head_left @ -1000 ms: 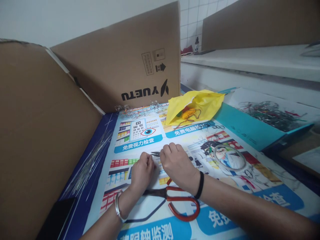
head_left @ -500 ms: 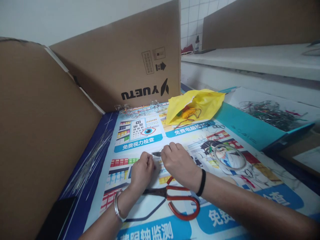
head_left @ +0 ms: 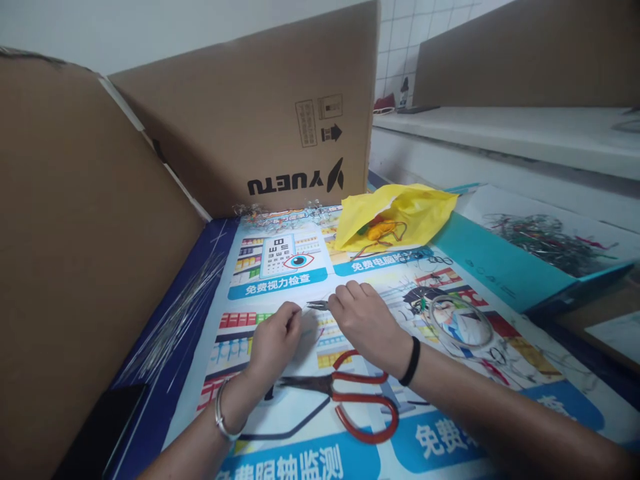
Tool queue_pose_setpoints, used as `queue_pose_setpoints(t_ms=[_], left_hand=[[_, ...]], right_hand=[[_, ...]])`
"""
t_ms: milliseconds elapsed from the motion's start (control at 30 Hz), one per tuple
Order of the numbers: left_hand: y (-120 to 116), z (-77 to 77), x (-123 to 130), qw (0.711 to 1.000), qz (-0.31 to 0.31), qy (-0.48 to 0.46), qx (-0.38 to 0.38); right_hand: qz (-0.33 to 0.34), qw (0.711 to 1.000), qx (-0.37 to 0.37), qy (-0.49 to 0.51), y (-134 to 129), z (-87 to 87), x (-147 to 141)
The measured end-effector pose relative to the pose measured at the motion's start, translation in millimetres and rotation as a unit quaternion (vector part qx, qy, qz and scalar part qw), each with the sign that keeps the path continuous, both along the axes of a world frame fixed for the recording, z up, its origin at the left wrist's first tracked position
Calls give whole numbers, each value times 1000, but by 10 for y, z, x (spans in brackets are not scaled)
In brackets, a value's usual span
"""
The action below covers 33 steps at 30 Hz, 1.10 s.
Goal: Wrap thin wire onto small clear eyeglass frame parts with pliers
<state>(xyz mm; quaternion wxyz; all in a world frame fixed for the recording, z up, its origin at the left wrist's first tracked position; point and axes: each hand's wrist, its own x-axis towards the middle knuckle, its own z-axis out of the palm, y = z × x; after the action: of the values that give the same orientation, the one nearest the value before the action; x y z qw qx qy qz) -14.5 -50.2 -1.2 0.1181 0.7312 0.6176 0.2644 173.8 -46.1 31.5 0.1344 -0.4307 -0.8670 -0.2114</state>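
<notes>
My right hand (head_left: 364, 323) is wrapped round a pair of pliers (head_left: 318, 305), whose narrow dark jaws point left; the handles are hidden in my fist. Just left of the jaw tips, my left hand (head_left: 277, 339) is closed in a pinch, and whatever it grips is too thin or too hidden to make out. Below both hands lies a pair of scissors (head_left: 350, 393) with red handles, its dark blades pointing left towards my left wrist. A printed poster (head_left: 295, 320) covers the surface under them.
Thin straight wires (head_left: 175, 320) lie at the left, above a black flat object (head_left: 103, 433). Cardboard panels (head_left: 225, 120) stand behind and left. A yellow bag (head_left: 425, 213), a turquoise box (head_left: 505, 267) of tangled wire pieces and a wire coil (head_left: 487, 333) are at the right.
My hands have drawn slightly apart, the left one shifting left and the pliers a little right. More of the scissors' blades shows. The camera view has shifted slightly.
</notes>
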Motion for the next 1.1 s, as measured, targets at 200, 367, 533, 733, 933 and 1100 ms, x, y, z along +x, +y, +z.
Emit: queue_pose_setpoints(t_ms=[200, 367, 533, 733, 933, 1100], left_hand=[[18, 14, -50, 990, -31, 111, 84], [24, 40, -58, 976, -36, 159, 144], [30, 38, -66, 972, -45, 168, 157], [21, 27, -73, 961, -76, 205, 170], [27, 59, -94, 956, -76, 220, 179], [20, 105, -81, 940, -111, 248, 207]], right_hand=[[9, 1000, 22, -15, -1, 35, 1], [8, 1000, 23, -13, -9, 75, 6], [-21, 999, -40, 27, 15, 90, 22], [-36, 995, -84, 26, 19, 100, 33], [2, 1000, -18, 3, 11, 171, 63], [37, 999, -4, -26, 17, 204, 86]])
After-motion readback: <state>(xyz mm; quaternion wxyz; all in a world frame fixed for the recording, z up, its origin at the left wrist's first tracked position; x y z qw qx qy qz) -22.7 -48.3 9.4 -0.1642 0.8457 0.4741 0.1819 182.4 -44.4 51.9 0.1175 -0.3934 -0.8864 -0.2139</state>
